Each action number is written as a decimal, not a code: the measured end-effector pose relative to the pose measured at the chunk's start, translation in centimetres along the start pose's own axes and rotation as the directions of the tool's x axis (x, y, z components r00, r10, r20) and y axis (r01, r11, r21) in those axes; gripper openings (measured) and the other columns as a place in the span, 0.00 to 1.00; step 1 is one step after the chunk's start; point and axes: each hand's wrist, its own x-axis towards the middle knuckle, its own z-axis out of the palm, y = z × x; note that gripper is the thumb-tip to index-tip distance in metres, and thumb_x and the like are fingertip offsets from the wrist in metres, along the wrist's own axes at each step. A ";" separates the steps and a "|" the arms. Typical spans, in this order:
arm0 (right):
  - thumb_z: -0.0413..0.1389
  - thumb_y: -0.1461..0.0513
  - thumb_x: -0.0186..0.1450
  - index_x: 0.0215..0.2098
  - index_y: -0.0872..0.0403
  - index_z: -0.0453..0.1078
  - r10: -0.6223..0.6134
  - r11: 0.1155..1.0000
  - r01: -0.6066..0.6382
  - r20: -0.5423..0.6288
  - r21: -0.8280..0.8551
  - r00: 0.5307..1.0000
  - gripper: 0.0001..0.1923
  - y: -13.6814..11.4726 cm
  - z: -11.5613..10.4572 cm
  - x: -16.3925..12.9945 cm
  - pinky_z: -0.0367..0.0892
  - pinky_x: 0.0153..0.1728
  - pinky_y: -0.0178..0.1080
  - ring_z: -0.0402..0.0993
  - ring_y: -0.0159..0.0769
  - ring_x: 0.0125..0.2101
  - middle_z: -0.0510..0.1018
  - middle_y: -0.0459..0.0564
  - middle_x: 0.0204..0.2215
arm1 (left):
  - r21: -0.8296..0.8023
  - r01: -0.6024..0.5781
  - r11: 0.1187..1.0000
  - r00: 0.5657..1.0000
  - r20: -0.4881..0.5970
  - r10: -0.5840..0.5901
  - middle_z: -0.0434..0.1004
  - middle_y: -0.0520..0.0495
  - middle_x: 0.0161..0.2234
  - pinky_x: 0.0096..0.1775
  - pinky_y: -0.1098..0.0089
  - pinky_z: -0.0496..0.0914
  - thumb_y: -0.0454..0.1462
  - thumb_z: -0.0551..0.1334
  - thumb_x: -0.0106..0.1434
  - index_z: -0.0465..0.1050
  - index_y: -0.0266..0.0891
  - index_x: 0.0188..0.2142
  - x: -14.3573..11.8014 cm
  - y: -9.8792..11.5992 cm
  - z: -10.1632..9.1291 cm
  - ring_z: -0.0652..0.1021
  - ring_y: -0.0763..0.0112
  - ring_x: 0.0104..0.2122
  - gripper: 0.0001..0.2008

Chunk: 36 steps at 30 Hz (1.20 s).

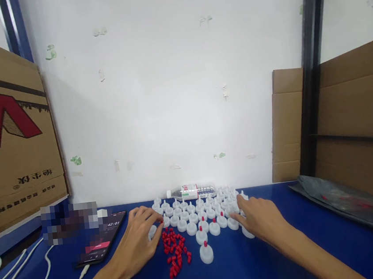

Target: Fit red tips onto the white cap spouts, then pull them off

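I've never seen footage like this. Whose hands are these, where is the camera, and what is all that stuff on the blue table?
The camera sits on a person's head, looking down at their own bare hands. On the blue table stand many white caps, some with red tips, beside a pile of loose red tips. The left hand rests at the pile's edge, touching a cap; the right hand touches caps on the other side. Neither clearly grips anything. A phone lies left, a water bottle behind.

Bare forearms, unsleeved, no gloves
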 end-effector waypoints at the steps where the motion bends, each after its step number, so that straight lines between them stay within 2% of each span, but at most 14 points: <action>1: 0.57 0.52 0.71 0.54 0.59 0.72 0.000 1.000 0.000 0.009 -0.004 1.000 0.21 -0.1 0.0 -0.1 0.68 0.34 0.40 0.83 0.53 0.39 0.83 0.64 0.36 | -0.001 -0.002 1.000 1.000 -0.013 0.002 0.78 0.49 0.35 0.48 0.54 0.63 0.38 0.54 0.74 0.72 0.42 0.39 0.0 0.1 0.0 0.76 0.59 0.39 0.09; 4: 0.59 0.51 0.70 0.55 0.60 0.72 0.003 1.000 -0.003 0.026 -0.015 1.000 0.23 -0.3 -0.2 -0.3 0.69 0.35 0.40 0.83 0.54 0.40 0.83 0.65 0.37 | 0.005 0.003 1.000 0.998 -0.056 -0.003 0.70 0.55 0.23 0.46 0.57 0.64 0.39 0.54 0.74 0.71 0.42 0.40 -0.1 0.4 0.0 0.74 0.63 0.30 0.08; 6: 0.58 0.51 0.71 0.55 0.60 0.72 0.008 1.000 -0.007 0.027 -0.024 1.000 0.23 -0.3 -0.5 -0.4 0.69 0.36 0.40 0.83 0.55 0.41 0.83 0.67 0.38 | 0.022 0.025 0.999 0.995 -0.099 -0.023 0.65 0.57 0.19 0.45 0.57 0.64 0.40 0.54 0.74 0.71 0.41 0.41 -0.2 0.5 0.0 0.72 0.63 0.27 0.09; 10: 0.55 0.52 0.73 0.48 0.59 0.77 -0.005 0.999 0.007 0.051 -0.041 0.999 0.19 -0.3 -1.0 -0.5 0.68 0.36 0.40 0.83 0.54 0.42 0.83 0.67 0.39 | 0.065 0.073 0.995 0.983 -0.174 -0.061 0.63 0.57 0.18 0.45 0.55 0.63 0.40 0.54 0.73 0.71 0.41 0.39 -0.1 0.6 0.0 0.71 0.62 0.26 0.10; 13: 0.59 0.52 0.70 0.40 0.57 0.80 -0.047 0.998 0.051 0.119 -0.037 0.992 0.16 -0.6 -1.1 -0.6 0.68 0.35 0.39 0.83 0.54 0.41 0.84 0.64 0.37 | 0.081 0.085 0.993 0.979 -0.192 -0.068 0.64 0.57 0.19 0.45 0.55 0.62 0.39 0.54 0.73 0.71 0.41 0.39 -0.1 0.6 -0.1 0.72 0.61 0.27 0.10; 16: 0.62 0.54 0.69 0.40 0.56 0.81 -0.100 0.994 0.106 0.174 -0.022 0.980 0.13 -0.9 -1.1 -0.8 0.68 0.33 0.39 0.83 0.54 0.42 0.85 0.62 0.38 | 0.076 0.078 0.994 0.981 -0.184 -0.063 0.64 0.58 0.18 0.45 0.55 0.62 0.39 0.54 0.72 0.71 0.41 0.38 0.0 0.7 -0.2 0.70 0.63 0.25 0.09; 18: 0.61 0.58 0.69 0.41 0.56 0.81 -0.128 0.991 0.134 0.180 -0.022 0.975 0.10 -1.1 -1.2 -1.1 0.67 0.33 0.39 0.83 0.53 0.42 0.85 0.61 0.39 | 0.061 0.062 0.996 0.985 -0.167 -0.051 0.65 0.57 0.20 0.45 0.55 0.63 0.38 0.54 0.72 0.70 0.41 0.37 0.0 0.8 -0.2 0.70 0.65 0.25 0.09; 21: 0.59 0.64 0.69 0.44 0.56 0.79 -0.157 0.986 0.165 0.161 -0.033 0.974 0.08 -1.2 -1.4 -1.4 0.67 0.35 0.40 0.83 0.53 0.44 0.84 0.61 0.41 | 0.027 0.036 0.999 0.990 -0.140 -0.032 0.72 0.52 0.27 0.44 0.57 0.65 0.36 0.53 0.71 0.68 0.42 0.36 -0.1 0.9 -0.2 0.73 0.63 0.30 0.08; 24: 0.57 0.63 0.70 0.45 0.57 0.78 -0.176 0.983 0.183 0.155 -0.032 0.972 0.09 -1.2 -1.4 -1.6 0.67 0.35 0.40 0.83 0.53 0.43 0.84 0.61 0.40 | -0.005 0.027 1.000 0.991 -0.128 -0.027 0.76 0.48 0.34 0.45 0.57 0.66 0.35 0.53 0.70 0.68 0.42 0.36 -0.2 1.0 -0.1 0.75 0.59 0.38 0.07; 27: 0.58 0.62 0.70 0.46 0.57 0.78 -0.190 0.980 0.196 0.160 -0.021 0.969 0.10 -1.2 -1.2 -1.7 0.68 0.35 0.40 0.83 0.53 0.43 0.85 0.61 0.40 | -0.029 0.032 0.999 0.992 -0.122 -0.035 0.77 0.47 0.36 0.45 0.56 0.68 0.35 0.54 0.70 0.68 0.42 0.36 -0.3 1.0 -0.1 0.75 0.57 0.40 0.06; 31: 0.59 0.64 0.67 0.45 0.58 0.78 -0.220 0.975 0.222 0.132 0.004 0.967 0.09 -1.0 -1.1 -2.0 0.69 0.36 0.42 0.83 0.55 0.42 0.84 0.62 0.39 | -0.053 0.033 0.998 0.992 -0.121 -0.040 0.77 0.47 0.35 0.44 0.56 0.69 0.36 0.55 0.70 0.68 0.42 0.36 -0.3 1.0 0.0 0.75 0.56 0.40 0.06; 36: 0.56 0.64 0.69 0.51 0.56 0.74 -0.248 0.967 0.246 0.021 0.068 0.969 0.13 -1.3 -1.3 -1.7 0.70 0.37 0.44 0.82 0.53 0.40 0.83 0.59 0.40 | -0.084 -0.006 0.996 0.993 -0.121 -0.004 0.79 0.48 0.36 0.47 0.53 0.70 0.38 0.56 0.72 0.69 0.43 0.38 -0.3 0.5 0.6 0.77 0.57 0.40 0.06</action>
